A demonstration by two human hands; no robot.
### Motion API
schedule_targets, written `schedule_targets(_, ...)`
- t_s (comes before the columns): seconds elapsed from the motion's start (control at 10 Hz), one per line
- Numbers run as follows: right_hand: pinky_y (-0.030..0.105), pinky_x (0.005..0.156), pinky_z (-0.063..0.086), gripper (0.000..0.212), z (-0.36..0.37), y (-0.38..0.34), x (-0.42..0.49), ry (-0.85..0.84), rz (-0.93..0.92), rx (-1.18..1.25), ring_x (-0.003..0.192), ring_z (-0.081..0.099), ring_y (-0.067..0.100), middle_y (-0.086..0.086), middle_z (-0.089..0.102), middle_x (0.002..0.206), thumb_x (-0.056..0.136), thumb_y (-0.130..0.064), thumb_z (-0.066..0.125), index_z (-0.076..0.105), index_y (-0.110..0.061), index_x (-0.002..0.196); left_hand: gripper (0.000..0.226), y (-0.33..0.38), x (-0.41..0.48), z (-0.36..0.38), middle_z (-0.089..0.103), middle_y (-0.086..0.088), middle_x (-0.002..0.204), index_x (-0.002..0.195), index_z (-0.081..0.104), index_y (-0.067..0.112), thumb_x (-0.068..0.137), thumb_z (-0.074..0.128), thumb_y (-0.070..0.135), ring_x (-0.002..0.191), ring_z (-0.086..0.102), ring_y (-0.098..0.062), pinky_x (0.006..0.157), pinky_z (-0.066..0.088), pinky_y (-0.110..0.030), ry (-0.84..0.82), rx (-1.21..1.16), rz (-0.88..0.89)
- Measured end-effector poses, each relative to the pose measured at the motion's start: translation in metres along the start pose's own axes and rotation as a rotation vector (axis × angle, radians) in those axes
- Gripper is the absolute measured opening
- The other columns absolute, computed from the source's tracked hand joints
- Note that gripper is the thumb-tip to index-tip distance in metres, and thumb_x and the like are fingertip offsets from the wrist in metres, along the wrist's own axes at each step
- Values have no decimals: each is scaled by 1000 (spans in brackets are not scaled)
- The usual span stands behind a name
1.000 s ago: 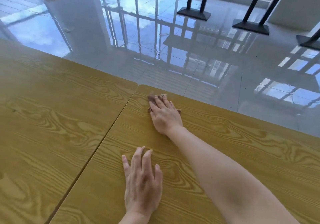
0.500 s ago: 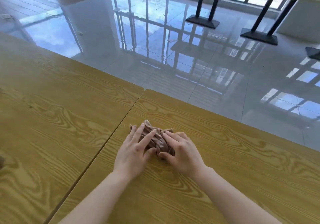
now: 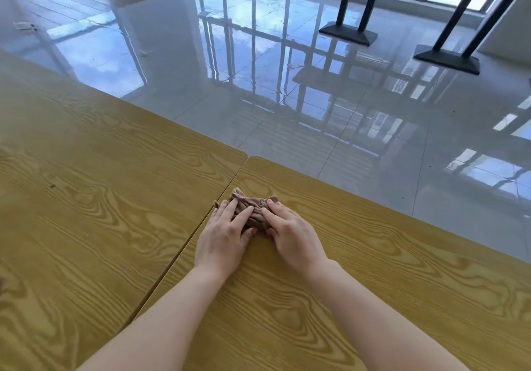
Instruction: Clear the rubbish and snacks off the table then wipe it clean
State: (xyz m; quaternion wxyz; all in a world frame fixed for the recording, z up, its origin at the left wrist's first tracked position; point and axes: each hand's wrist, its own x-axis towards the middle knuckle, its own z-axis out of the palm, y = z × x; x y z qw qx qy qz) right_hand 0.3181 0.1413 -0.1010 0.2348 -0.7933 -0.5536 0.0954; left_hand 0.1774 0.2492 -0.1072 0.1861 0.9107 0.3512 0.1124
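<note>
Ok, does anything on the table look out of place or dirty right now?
Little stands out. The brown cloth lies crumpled under the left hand and right hand, at the seam between the two tabletops. One small dark speck marks the left tabletop, and a pale scrap lies on the floor beyond.

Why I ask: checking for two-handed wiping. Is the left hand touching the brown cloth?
Touching. The head view shows the left hand with fingers lying on the brown cloth, no gap.
</note>
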Motion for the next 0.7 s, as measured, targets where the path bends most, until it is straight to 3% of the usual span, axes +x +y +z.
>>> schedule_targets(0.5,31,120,20,45,-2,4,25,-50,46,7,148,27,21,4,37,157,102,-8,45,45,-15,147,49,3,30,-4,32,-9,157,143,46,28,96,57,37,148,20,-25,121,16,-37,-44,-53,-36)
schedule_targets(0.7,32,121,10,51,-33,-10,24,-162,144,58,152,13,21,0,21,164,104,-23,45,31,-21,154,61,27,28,-26,14,-6,160,147,26,32,94,49,52,150,4,-28,119,13,-55,-165,150,-68)
